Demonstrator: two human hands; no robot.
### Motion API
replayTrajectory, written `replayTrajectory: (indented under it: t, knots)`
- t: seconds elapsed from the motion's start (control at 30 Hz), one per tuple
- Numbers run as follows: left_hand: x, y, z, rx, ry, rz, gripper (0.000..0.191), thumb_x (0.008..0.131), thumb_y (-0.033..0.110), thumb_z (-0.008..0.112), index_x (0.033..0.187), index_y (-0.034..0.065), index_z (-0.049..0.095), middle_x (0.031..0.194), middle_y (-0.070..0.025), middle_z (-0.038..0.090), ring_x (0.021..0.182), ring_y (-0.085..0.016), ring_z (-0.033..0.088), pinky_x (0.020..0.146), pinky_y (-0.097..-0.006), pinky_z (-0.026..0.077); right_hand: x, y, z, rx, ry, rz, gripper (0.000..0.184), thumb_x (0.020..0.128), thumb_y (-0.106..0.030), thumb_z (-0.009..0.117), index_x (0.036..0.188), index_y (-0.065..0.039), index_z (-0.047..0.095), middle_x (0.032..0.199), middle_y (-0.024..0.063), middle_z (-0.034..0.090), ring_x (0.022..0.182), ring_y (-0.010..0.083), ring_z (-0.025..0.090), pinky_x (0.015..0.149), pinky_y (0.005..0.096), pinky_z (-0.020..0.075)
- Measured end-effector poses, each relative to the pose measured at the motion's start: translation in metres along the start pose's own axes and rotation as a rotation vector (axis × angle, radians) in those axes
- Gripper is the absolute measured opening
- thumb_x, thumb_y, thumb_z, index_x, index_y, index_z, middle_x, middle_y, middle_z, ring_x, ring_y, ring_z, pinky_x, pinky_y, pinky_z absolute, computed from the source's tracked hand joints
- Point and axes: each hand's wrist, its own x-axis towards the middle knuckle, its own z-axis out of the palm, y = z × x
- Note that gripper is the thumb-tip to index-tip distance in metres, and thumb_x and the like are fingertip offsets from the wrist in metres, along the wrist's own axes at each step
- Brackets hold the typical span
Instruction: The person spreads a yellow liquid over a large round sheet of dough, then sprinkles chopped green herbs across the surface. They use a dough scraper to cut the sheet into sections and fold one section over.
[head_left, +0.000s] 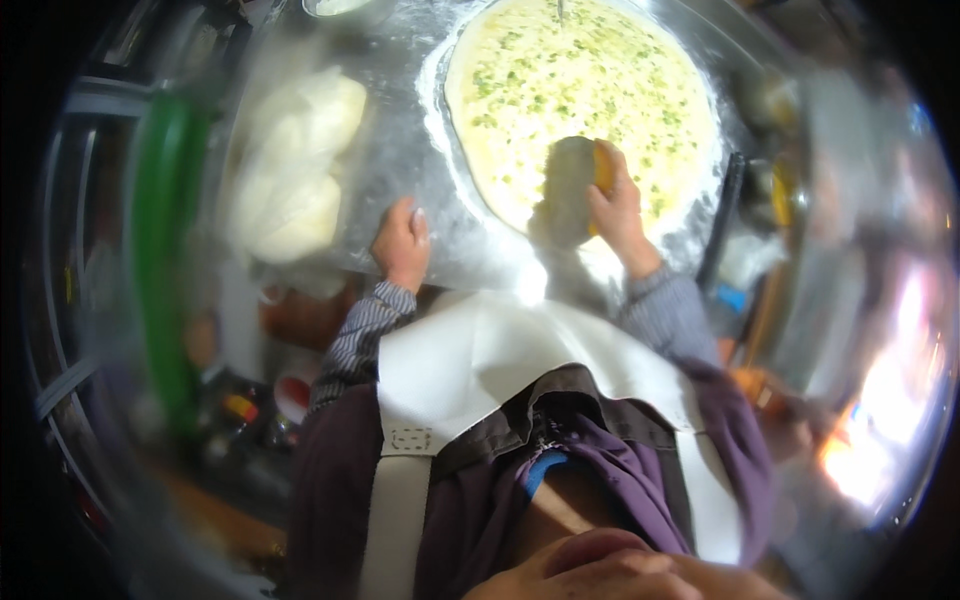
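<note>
A large round sheet of dough (517, 97), scattered with chopped green bits that look like scallion, lies on a floured metal worktop (405, 97). My right hand (621, 202) grips a grey object with a yellow side (576, 180) over the near part of the sheet. Blur and shadow leave unclear whether it is a scraper or a container. Close to the worktop's front edge, left of the sheet, my left hand (403, 244) is loosely curled, with nothing visible in it. Pale dough lumps (300, 165), seemingly under plastic film, rest farther left.
A bowl rim (334, 6) shows at the far left corner. A dark bar (721, 221) slants along the right side, near a crumpled clear bag (750, 255). Something long and green (165, 255) stands blurred at left. A white apron (480, 345) covers my front.
</note>
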Motion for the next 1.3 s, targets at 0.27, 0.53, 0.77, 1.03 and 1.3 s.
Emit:
replayTrajectory:
  t: [0.27, 0.53, 0.77, 1.03, 1.3]
  knots:
    - [0.002, 0.003, -0.005, -0.008, -0.022, 0.023, 0.026, 0.086, 0.021, 0.054, 0.108, 0.0098, 0.057, 0.100, -0.0127, 0.062, 0.088, -0.032, 0.059, 0.076, -0.0399, 0.047, -0.002, -0.020, 0.010, -0.138, -0.043, 0.146, 0.056, 0.077, -0.001, 0.054, 0.130, -0.009, 0.037, 0.092, 0.0226, 0.061, 0.080, 0.0346, 0.062, 0.069, 0.0399, 0.0503]
    - [0.001, 0.003, -0.006, -0.011, -0.002, 0.077, 0.025, 0.086, 0.021, 0.053, 0.109, 0.0110, 0.056, 0.096, -0.0112, 0.062, 0.085, -0.031, 0.059, 0.074, -0.0397, 0.046, 0.026, -0.028, 0.017, -0.275, -0.035, 0.153, 0.060, 0.074, -0.001, 0.055, 0.131, -0.010, 0.035, 0.092, 0.0227, 0.062, 0.081, 0.0372, 0.062, 0.071, 0.0420, 0.0498]
    - [0.002, 0.006, -0.006, -0.008, -0.019, 0.032, 0.027, 0.085, 0.020, 0.053, 0.111, 0.0113, 0.056, 0.102, -0.0119, 0.062, 0.091, -0.031, 0.059, 0.078, -0.0395, 0.046, -0.027, -0.047, 0.017, -0.319, -0.078, 0.222, 0.057, 0.075, -0.005, 0.056, 0.128, -0.012, 0.038, 0.089, 0.0203, 0.063, 0.081, 0.0363, 0.062, 0.072, 0.0411, 0.0497]
    - [0.003, 0.006, -0.006, -0.007, -0.051, 0.026, 0.030, 0.085, 0.018, 0.054, 0.114, 0.0117, 0.055, 0.108, -0.0124, 0.060, 0.094, -0.030, 0.059, 0.081, -0.0382, 0.046, -0.041, -0.040, 0.019, -0.215, -0.172, 0.427, 0.058, 0.077, -0.005, 0.055, 0.132, -0.012, 0.038, 0.099, 0.0222, 0.061, 0.088, 0.0359, 0.061, 0.076, 0.0393, 0.0498]
    - [0.015, -0.001, 0.004, -0.016, -0.051, -0.005, 0.031, 0.086, 0.017, 0.053, 0.116, 0.0110, 0.054, 0.108, -0.0129, 0.061, 0.092, -0.030, 0.060, 0.080, -0.0375, 0.046, -0.019, 0.023, -0.058, 0.181, 0.199, 0.014, 0.055, 0.077, 0.000, 0.053, 0.131, -0.007, 0.042, 0.128, 0.0141, 0.051, 0.119, 0.0243, 0.049, 0.099, 0.0329, 0.0393]
